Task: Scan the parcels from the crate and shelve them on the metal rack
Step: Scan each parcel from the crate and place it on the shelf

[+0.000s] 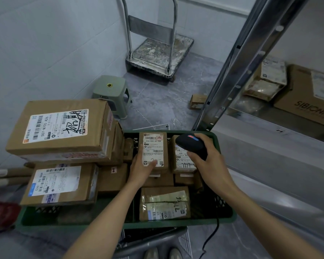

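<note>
The left hand [141, 169] gripped the small parcel [153, 146] by its lower end, thumb laid across the white label, fingers round the left edge. That parcel was at the far side of the green crate [225, 218], label facing up. And there was the right hand [212, 161], curled tight round the black scanner [191, 144], which hung just above a second labelled parcel [183, 162] right beside the first. More brown parcels filled the crate; a taped one [165, 202] lay flat near the front rim. A big box [64, 128] sat stacked on another at the crate's left. To the right rose the metal rack [251, 58], a SIBIONICS carton [307, 103] on its shelf. A green stool [110, 92] and a platform trolley [157, 53] stood on the floor beyond.
</note>
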Demonstrator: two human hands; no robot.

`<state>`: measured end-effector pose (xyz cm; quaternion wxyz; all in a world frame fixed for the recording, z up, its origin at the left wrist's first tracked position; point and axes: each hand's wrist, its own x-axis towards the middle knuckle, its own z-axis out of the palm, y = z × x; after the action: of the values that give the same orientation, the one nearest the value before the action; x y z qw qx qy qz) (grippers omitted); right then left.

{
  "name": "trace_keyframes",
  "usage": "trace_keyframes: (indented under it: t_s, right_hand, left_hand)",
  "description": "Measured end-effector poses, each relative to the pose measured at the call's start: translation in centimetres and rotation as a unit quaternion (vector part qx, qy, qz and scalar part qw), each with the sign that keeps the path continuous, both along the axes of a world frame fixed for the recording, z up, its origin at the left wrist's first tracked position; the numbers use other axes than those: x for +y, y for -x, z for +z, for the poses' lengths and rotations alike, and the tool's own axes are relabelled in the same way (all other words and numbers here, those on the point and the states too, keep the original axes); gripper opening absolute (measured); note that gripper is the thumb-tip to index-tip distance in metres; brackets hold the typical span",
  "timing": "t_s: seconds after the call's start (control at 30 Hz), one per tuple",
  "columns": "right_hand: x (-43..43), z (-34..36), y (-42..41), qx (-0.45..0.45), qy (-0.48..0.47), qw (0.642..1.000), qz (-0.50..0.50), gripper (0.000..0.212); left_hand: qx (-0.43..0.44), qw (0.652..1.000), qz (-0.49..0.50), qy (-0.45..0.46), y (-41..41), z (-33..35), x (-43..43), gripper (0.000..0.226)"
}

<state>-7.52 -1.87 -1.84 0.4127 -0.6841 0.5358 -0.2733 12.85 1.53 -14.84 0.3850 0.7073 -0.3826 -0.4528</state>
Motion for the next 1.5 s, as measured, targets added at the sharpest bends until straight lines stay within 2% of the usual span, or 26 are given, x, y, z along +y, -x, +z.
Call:
trace_keyframes:
  t_s: [0.2, 0.8, 1.17, 1.5]
  right_hand:
    - [0.0, -0.4, -0.1, -0.005, -0.012, 1.000, -0.007, 0.049]
    - [1.0, 0.8, -0.5, -0.026, -0.005, 0.999, -0.021, 0.047]
    - [3.8, 7.3, 1.5, -0.056, 0.039, 0.997, -0.042, 0.046]
    - [8.4, 13.5, 8.2, -0.072, 0.095, 0.991, -0.055, 0.043]
  left_hand:
    - [0.052, 0.998, 0.042, 0.008, 0.4, -0.3, -0.2, 0.083]
    - [0.058, 0.995, 0.080, 0.029, 1.3, 0.2, 0.6, 0.078]
    - [-0.012, 0.995, 0.059, 0.086, 3.1, 7.5, 2.4, 0.079]
    - [-0.043, 0.988, 0.038, 0.140, 10.2, 14.6, 5.3, 0.082]
